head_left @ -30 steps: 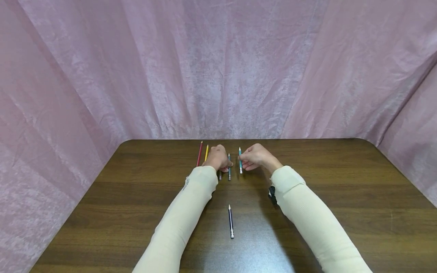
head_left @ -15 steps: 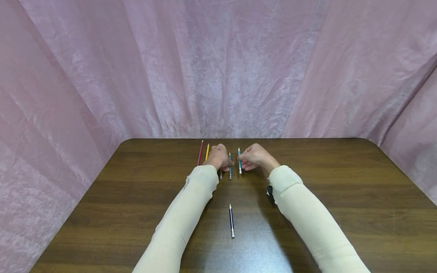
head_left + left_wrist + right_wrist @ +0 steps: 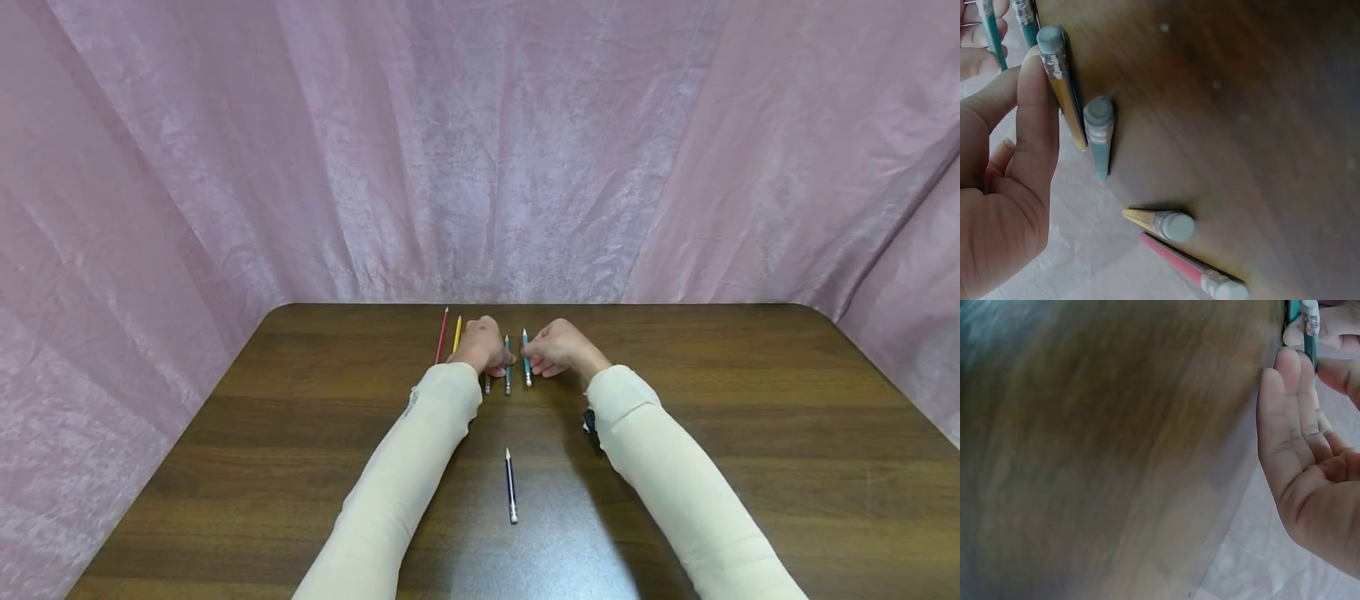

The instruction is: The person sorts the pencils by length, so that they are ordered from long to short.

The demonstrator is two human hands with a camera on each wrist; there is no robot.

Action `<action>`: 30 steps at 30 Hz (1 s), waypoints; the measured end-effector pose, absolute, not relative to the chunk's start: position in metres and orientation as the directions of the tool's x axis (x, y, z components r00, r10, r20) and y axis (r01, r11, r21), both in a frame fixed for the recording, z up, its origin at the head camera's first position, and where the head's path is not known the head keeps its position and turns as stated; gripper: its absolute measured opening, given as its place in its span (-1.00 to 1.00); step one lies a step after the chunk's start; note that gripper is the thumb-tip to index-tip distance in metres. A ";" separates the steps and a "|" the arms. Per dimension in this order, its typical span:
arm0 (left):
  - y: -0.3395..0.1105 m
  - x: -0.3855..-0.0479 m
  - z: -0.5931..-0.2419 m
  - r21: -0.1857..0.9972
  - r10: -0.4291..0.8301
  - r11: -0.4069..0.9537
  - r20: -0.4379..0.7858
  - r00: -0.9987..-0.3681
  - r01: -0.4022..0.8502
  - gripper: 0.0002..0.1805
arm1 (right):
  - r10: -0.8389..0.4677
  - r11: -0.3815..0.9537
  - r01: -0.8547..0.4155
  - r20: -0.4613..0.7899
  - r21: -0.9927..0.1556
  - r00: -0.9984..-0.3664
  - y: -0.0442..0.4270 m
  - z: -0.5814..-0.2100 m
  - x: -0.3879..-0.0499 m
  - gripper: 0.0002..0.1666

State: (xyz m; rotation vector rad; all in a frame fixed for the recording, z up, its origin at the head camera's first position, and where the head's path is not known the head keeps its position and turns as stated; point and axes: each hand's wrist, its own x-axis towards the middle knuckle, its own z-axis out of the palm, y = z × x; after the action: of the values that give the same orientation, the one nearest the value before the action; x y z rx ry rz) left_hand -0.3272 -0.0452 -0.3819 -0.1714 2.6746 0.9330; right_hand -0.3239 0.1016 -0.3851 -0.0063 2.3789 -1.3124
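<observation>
My left hand reaches over a row of pencils and pinches a dark teal pencil between thumb and fingers. My right hand holds a lighter teal pencil just to its right, the two standing apart. Close beside my left fingers in the left wrist view lies an orange pencil with a grey-green eraser. Another teal pencil sits past it, hidden from the head view by my left hand. Farther left lie a yellow pencil and a red pencil.
A dark blue pencil lies alone nearer the front, between my forearms. The brown wooden table reaches back to a pink curtain. Both arms wear pale sleeves.
My right hand has shifted slightly left with the lighter teal pencil, bringing it closer to the dark teal one. My left hand stays nearly in place.
</observation>
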 end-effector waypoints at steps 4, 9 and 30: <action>-0.045 -0.327 -0.382 0.589 -0.015 0.783 -0.305 -0.952 -0.201 -0.80 | -0.207 0.567 0.191 -0.362 -0.802 -0.909 0.101 -0.388 -0.324 -0.91; -0.046 -0.328 -0.382 0.593 -0.018 0.780 -0.298 -0.954 -0.200 -0.79 | -0.194 0.577 0.205 -0.377 -0.790 -0.906 0.098 -0.388 -0.324 -0.90; -0.048 -0.327 -0.384 0.606 0.012 0.775 -0.293 -0.956 -0.176 -0.79 | -0.115 0.633 0.252 -0.411 -0.732 -0.904 0.090 -0.391 -0.326 -0.90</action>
State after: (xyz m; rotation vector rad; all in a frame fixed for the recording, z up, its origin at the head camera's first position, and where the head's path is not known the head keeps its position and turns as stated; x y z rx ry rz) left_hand -0.3273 -0.0476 -0.3840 -0.1272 2.6883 0.9590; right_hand -0.3263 0.0903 -0.3910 0.1083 2.4338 -1.1827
